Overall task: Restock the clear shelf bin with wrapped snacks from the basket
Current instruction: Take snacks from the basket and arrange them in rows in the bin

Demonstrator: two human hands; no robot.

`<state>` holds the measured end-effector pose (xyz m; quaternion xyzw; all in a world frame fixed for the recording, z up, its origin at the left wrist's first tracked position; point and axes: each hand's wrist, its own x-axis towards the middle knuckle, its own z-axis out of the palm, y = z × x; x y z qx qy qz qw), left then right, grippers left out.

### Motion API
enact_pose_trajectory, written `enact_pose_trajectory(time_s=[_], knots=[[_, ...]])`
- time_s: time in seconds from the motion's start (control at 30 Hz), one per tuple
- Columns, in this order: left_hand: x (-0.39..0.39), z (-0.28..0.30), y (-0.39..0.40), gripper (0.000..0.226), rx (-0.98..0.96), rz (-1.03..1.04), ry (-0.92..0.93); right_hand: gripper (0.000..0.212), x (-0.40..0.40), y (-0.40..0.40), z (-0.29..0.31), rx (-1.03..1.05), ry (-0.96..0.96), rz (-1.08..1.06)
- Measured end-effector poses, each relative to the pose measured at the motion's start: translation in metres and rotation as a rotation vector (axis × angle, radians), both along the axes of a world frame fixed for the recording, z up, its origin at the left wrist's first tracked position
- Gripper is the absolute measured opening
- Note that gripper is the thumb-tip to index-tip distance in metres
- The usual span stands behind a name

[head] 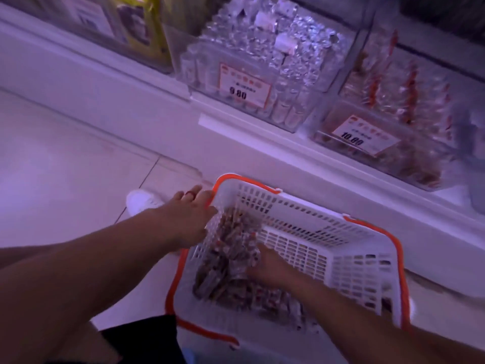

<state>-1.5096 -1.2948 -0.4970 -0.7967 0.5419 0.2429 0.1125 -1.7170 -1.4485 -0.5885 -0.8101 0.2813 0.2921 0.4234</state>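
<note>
A white perforated basket point(341, 248) with an orange rim stands on the floor against the shelf base. Several small wrapped snacks point(231, 269) lie heaped in its left half. My left hand point(191, 214) holds the basket's far-left corner, fingers over the rim. My right hand point(267, 269) is down inside the basket, fingers curled into the snack pile and gripping a bunch of them. Above on the shelf sits a clear bin point(388, 143) with reddish-brown wrapped snacks and a 10.80 price tag.
Left of that bin is another clear bin point(252, 74) of silvery wrapped items tagged 9.80. A yellow package point(141, 24) stands further left. A white shoe point(141, 200) rests on the pale tiled floor point(65, 158).
</note>
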Motion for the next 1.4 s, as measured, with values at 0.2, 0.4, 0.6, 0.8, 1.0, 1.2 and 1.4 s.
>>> enact_pose_trajectory(time_s=[0.2, 0.4, 0.6, 0.8, 1.0, 1.2, 1.4], knots=[[0.017, -0.017, -0.007, 0.066, -0.014, 0.123, 0.206, 0.121, 0.029, 0.039, -0.088, -0.222, 0.046, 0.156], [0.009, -0.039, -0.001, 0.071, -0.240, 0.310, 0.463, 0.120, 0.023, 0.062, -0.113, -0.203, 0.020, 0.197], [0.011, -0.046, -0.005, 0.067, -0.177, 0.326, 0.453, 0.109, 0.022, 0.057, -0.112, -0.333, 0.021, 0.178], [0.014, -0.042, -0.007, 0.061, -0.220, 0.403, 0.536, 0.059, 0.009, 0.011, -0.112, -0.262, -0.082, 0.319], [0.010, -0.037, -0.010, 0.060, -0.204, 0.398, 0.566, 0.069, -0.028, -0.001, -0.111, -0.285, -0.170, 0.173], [0.005, -0.037, -0.011, 0.058, -0.164, 0.383, 0.514, 0.127, 0.006, 0.040, -0.116, -0.118, 0.049, -0.002], [0.004, -0.033, -0.013, 0.058, -0.148, 0.383, 0.507, 0.102, 0.046, 0.051, -0.121, -0.193, 0.121, -0.328]])
